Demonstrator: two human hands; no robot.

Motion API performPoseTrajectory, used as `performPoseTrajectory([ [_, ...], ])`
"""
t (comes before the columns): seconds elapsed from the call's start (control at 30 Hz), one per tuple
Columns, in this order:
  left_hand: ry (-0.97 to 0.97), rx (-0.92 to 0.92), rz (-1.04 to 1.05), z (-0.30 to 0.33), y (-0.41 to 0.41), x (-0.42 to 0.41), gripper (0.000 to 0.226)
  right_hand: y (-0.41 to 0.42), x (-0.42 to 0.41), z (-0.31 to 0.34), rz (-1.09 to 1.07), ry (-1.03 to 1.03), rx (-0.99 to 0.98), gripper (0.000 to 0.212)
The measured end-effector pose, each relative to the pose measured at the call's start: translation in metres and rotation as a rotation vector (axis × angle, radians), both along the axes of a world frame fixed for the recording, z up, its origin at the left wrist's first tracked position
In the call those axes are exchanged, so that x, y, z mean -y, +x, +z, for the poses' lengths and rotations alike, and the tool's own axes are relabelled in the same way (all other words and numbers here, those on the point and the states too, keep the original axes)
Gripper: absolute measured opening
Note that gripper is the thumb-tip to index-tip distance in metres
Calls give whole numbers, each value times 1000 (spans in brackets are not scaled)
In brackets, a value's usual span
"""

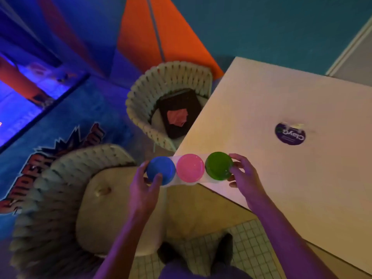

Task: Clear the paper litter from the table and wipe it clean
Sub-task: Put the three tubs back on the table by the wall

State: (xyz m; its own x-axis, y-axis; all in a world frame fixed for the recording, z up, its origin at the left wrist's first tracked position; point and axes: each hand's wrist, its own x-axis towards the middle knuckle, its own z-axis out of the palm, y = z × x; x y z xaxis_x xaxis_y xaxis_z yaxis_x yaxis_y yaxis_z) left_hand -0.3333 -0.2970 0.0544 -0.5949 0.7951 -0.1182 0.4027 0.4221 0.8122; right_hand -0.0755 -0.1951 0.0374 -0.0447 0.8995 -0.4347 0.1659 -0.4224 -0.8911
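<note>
I hold a white strip pack of three clay tubs over the table's near left corner. My left hand (146, 182) grips the blue-lidded tub (161, 171) at the left end. My right hand (244, 176) grips the green-lidded tub (219, 165) at the right end. A pink-lidded tub (190, 167) sits between them. The white table (261, 101) bears a round purple sticker (289, 133) with small pale scraps at its upper edge. A crumpled pink paper (178, 117) lies on a dark box (179, 112) on the far chair.
A woven pale chair (171, 81) stands at the table's far left side. A second woven chair with a cream cushion (112, 202) stands right below my hands. Blue floor with a printed logo (50, 164) lies to the left. My shoes (224, 248) stand on tiled floor.
</note>
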Motion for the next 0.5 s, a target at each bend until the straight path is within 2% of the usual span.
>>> performPoseTrajectory([
  [0.13, 47, 0, -138, 13, 47, -42, 62, 60, -17, 17, -105, 22, -71, 32],
  [0.27, 55, -36, -259, 23, 78, -83, 76, 102, -35, 35, -180, 41, -151, 33],
  [0.43, 128, 59, -447, 35, 104, -147, 97, 139, -67, 54, -229, 76, -213, 42],
  [0.5, 136, 24, -488, 40, 115, -172, 102, 147, -84, 60, -251, 98, -198, 48],
])
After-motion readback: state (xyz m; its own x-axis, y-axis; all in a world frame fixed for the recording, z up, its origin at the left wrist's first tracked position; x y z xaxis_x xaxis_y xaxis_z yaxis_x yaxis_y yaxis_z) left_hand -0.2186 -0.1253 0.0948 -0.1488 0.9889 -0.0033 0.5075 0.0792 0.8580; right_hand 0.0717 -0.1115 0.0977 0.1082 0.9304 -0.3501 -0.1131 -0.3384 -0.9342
